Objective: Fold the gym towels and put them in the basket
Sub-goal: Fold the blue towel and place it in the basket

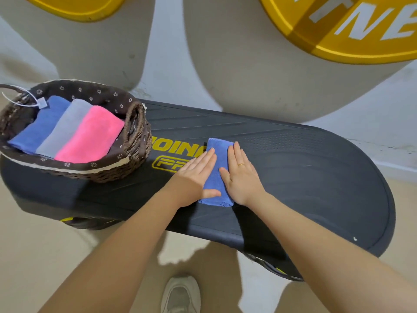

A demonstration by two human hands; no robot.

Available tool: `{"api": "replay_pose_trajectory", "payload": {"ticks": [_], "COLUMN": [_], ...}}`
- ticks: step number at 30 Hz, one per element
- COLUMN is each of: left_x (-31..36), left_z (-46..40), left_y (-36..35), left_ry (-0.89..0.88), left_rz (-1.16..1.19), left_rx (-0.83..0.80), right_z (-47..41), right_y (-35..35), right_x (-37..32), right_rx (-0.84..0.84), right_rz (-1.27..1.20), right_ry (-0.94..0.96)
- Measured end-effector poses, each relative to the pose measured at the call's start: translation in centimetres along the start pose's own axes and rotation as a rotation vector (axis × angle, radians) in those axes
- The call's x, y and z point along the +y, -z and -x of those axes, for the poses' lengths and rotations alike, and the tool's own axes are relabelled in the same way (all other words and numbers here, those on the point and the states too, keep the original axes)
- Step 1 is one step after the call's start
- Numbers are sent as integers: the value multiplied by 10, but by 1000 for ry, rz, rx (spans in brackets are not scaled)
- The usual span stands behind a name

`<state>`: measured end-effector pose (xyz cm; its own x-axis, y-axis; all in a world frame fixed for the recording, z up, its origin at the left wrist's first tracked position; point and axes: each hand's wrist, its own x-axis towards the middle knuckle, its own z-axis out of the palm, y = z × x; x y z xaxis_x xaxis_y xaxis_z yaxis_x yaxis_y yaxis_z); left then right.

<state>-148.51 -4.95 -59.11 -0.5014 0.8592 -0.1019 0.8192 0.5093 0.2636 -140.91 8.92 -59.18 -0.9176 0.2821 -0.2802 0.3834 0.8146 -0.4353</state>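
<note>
A small blue towel (217, 175), folded into a narrow strip, lies on the black step platform (304, 177). My left hand (195, 177) rests flat along its left edge, thumb laid across the near end. My right hand (241, 175), with a gold ring, lies flat along its right edge. Both hands have straight fingers. At the platform's left end stands a brown wicker basket (137, 136) with a dark flowered lining. Inside it lie three folded towels side by side: blue (38, 127), grey (65, 129) and pink (90, 134).
The platform's right half is bare black rubber with a rounded end. Beyond it rises a pale wall with large yellow shapes (352, 28). Below the platform is beige floor, where my grey shoe (180, 294) shows near the bottom edge.
</note>
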Motion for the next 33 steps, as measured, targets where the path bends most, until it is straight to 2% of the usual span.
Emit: {"api": "replay_pose_trajectory", "payload": {"ticks": [2,5,9,12,14,17,19,20,22,24,27,31,33], "left_x": [1,2,9,14,16,16,12,8,0,-4,-4,-21,-37], "left_z": [1,1,2,4,7,15,20,20,19,16,21,41,61], "left_y": [3,8,13,12,13,30,50,58,80,98,124,147,153], "left_ry": [43,64,84,99,118,149,83,25,-67,-136,-186,80,195], "left_rz": [39,69,4,-12,-11,12,-34,-129,-321,-429,-353,-102,41], "left_rx": [-127,-198,-234,-201,-197,-177,-1,118,205,195,118,61,221], "right_z": [24,48,48,38,31,25,23,23,24,26,21,5,-10], "right_y": [-9,-15,-10,-6,-5,1,16,28,56,86,120,149,161], "right_x": [0,-7,-22,-26,-28,-34,-36,-37,-38,-43,-65,-111,-138], "right_rx": [-11,3,102,104,23,-33,-22,-32,-129,-217,-231,-235,-222], "right_rz": [31,-82,-449,-781,-719,-539,-464,-410,-249,-40,160,229,217], "right_ry": [42,11,-185,-454,-491,-357,-236,-164,-2,160,314,419,468]}}
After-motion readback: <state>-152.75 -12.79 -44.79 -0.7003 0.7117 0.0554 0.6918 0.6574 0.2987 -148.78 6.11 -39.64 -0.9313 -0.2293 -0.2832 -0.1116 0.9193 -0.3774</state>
